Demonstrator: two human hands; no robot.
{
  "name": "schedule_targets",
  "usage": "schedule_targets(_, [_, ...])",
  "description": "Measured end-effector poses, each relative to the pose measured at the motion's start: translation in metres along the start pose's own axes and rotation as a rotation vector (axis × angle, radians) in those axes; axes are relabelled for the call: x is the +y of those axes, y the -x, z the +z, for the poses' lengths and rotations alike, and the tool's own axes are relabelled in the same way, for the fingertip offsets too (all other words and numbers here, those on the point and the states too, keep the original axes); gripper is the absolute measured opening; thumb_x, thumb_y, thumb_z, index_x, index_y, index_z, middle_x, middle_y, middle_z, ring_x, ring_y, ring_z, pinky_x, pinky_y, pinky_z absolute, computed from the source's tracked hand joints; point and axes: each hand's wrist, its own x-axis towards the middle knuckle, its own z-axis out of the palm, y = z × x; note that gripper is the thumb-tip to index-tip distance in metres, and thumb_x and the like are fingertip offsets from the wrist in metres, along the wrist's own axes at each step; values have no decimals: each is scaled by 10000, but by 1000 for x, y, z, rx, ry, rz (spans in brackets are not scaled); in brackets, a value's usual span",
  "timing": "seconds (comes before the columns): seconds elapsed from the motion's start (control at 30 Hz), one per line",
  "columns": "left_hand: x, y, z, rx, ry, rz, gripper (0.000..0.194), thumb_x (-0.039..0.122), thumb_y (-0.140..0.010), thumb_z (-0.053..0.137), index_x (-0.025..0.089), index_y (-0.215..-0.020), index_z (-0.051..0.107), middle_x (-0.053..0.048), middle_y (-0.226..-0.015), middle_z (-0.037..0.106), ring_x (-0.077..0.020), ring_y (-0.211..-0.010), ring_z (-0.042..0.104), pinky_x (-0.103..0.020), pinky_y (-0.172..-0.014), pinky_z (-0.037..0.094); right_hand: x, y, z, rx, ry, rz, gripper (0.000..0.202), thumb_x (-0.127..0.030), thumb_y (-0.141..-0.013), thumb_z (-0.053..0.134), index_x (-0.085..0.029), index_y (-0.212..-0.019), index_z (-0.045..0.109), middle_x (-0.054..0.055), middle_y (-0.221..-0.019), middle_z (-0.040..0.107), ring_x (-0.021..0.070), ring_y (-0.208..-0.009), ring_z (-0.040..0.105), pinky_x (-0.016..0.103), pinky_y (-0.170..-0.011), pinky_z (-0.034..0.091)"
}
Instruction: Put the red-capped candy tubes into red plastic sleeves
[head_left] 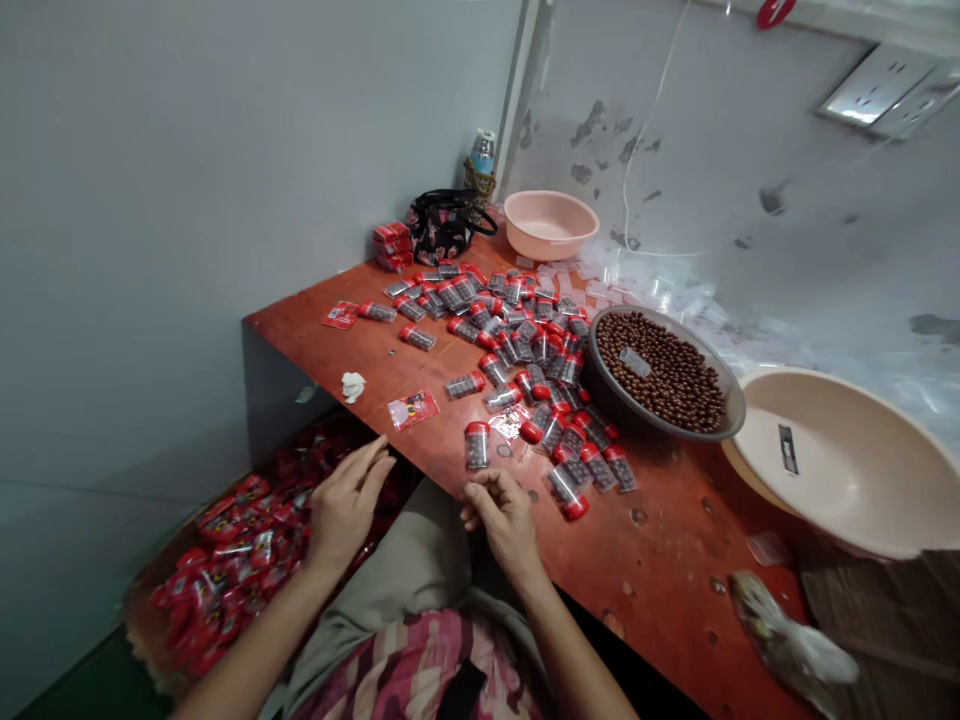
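Note:
At the table's front edge, my left hand (349, 497) hangs over the box of red packets with its fingers apart and nothing in them. My right hand (504, 515) is at the edge too, its fingers curled together; what they hold, if anything, is hidden. Just beyond it an upright clear bottle with a red cap (477, 450) holds dark balls. A red printed card (413, 409) lies flat between and beyond the hands. Many similar bottles (525, 345) lie heaped across the red table (637, 560). Below on the left, a box holds red wrapped packets (240, 550).
A grey bowl of brown balls (667, 375) stands right of the heap, with a large beige basin (847, 460) beyond it. A pink basin (551, 225), a black bag (442, 225) and red boxes (392, 246) are at the back. White crumpled tissue (352, 386) lies near the left edge.

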Motion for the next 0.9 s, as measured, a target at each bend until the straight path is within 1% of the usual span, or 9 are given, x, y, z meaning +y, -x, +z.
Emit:
schedule_targets(0.1, [0, -43, 11, -78, -425, 422, 381, 349, -787, 493, 206, -1135, 552, -89, -1217, 529, -262, -1185, 394, -439, -997, 291, -1, 3, 1, -33, 27, -20, 108, -276, -805, 515, -180, -756, 505, -36, -588, 546, 75, -456, 526, 173, -415, 423])
schedule_targets(0.17, [-4, -64, 17, -116, -612, 515, 359, 355, -808, 456, 197, -1106, 576, -94, -1222, 525, -287, -1216, 344, -488, -1000, 245, -3, 5, 2, -39, 49, -24, 106, -270, -802, 518, -180, -748, 506, -35, -605, 543, 72, -463, 521, 169, -414, 418])
schedule_targets(0.27, [-13, -74, 23, -93, -697, 539, 331, 354, -820, 433, 194, -1046, 616, -89, -1197, 546, -288, -1207, 356, -503, -997, 222, -4, 4, 2, -41, 80, -19, 103, -271, -803, 514, -181, -753, 509, -32, -617, 542, 76, -478, 521, 172, -422, 413])
schedule_targets(0.4, [-18, -69, 28, -29, -559, 488, 264, 312, -805, 471, 201, -960, 654, -71, -1134, 593, -259, -1194, 381, -493, -1017, 166, -10, -8, 2, -70, 155, -31, 126, -299, -809, 504, -183, -758, 515, -35, -585, 534, 85, -482, 512, 189, -451, 410])
schedule_targets(0.5, [-12, -63, 33, 34, -319, 384, 187, 264, -758, 540, 240, -886, 674, -52, -1049, 641, -241, -1179, 406, -486, -1031, 111, -20, -22, 8, -88, 202, -92, 141, -313, -807, 501, -183, -759, 523, -37, -568, 521, 89, -489, 497, 200, -475, 407])
schedule_targets(0.63, [11, -45, 40, 115, 107, 188, 161, 224, -695, 612, 278, -828, 683, -25, -1059, 636, -221, -1211, 364, -448, -1043, 92, -31, -46, 25, 22, 107, -171, 220, -309, -758, 563, -198, -942, 517, 20, -862, 577, 128, -762, 556, 236, -653, 455])
schedule_targets(0.7, [27, -32, 41, 85, 268, 104, 184, 221, -658, 647, 278, -830, 685, -17, -1084, 623, -223, -1225, 341, -424, -1044, 118, -33, -57, 31, 6, -13, -137, 358, -302, -724, 597, -208, -1042, 463, 21, -897, 579, 134, -797, 559, 244, -676, 460])
schedule_targets(0.77, [42, -21, 39, 21, 345, 60, 226, 220, -631, 672, 271, -850, 686, -16, -1097, 615, -227, -1209, 364, -380, -1037, 176, -35, -65, 32, -29, -88, -109, 365, -285, -710, 605, -210, -1034, 454, -30, -730, 565, 108, -647, 546, 220, -595, 448])
schedule_targets(0.9, [58, -16, 30, -71, 398, -87, 317, 270, -635, 671, 233, -950, 661, -34, -1025, 642, -220, -980, 553, -284, -857, 396, -49, -74, 18, -151, -54, -90, 311, -238, -695, 606, -205, -982, 490, -92, -543, 464, 72, -478, 448, 184, -491, 378])
